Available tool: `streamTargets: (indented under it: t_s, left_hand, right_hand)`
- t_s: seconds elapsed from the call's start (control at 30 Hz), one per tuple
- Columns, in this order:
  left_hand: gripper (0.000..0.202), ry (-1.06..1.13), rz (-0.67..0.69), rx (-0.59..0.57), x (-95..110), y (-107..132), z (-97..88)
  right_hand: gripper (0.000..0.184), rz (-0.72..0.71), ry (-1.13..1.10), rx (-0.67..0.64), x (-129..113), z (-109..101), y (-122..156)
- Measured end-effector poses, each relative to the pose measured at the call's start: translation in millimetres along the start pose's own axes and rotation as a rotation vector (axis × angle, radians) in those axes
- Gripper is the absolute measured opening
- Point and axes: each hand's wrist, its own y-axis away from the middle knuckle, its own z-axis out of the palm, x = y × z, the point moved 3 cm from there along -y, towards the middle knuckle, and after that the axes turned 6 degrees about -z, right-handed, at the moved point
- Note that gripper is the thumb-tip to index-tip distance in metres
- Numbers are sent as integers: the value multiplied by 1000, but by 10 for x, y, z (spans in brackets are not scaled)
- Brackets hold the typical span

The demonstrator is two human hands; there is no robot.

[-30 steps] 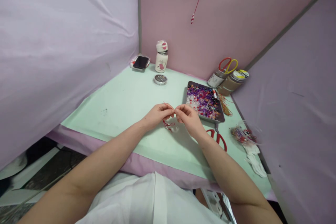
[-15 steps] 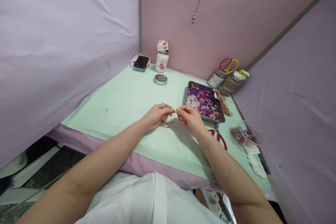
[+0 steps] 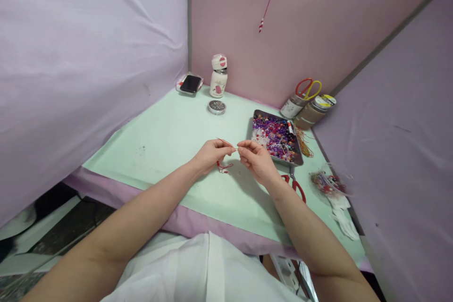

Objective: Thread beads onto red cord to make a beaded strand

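Over the pale green tabletop (image 3: 170, 137), my left hand (image 3: 212, 155) is closed in a pinch on a thin red cord (image 3: 225, 142). One end of the cord sticks up past the thumb, while a looped part with small pale pieces (image 3: 223, 168) dangles below the fingers. Facing it, my right hand (image 3: 255, 159) pinches the same cord close to the left fingertips, with only a small gap between the hands. What exactly lies between the right fingertips is too small to make out fully. Red-handled scissors (image 3: 299, 189) lie beside my right wrist.
A dark tray of mixed beads (image 3: 255, 114) stands right of my hands. Behind it are a can with scissors (image 3: 292, 107) and a brown jar (image 3: 311, 112). Further back are a round tin (image 3: 216, 107), a white bottle (image 3: 218, 84) and a phone (image 3: 190, 84). A bagged bundle (image 3: 327, 183) lies right.
Both hands keep their pinch and have barely shifted. The cord's upper end and the hanging loop have moved slightly to the left.
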Motion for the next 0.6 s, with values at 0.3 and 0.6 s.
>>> streamTargets:
  t_s: [0.3, 0.6]
  left_hand:
    - [12, -534, 302, 59, -5, 38, 38]
    - [14, -808, 489, 101, -4, 34, 74]
  right_hand:
    - [8, -558, 765, 21, -121, 44, 74]
    - [9, -691, 897, -71, -107, 92, 99]
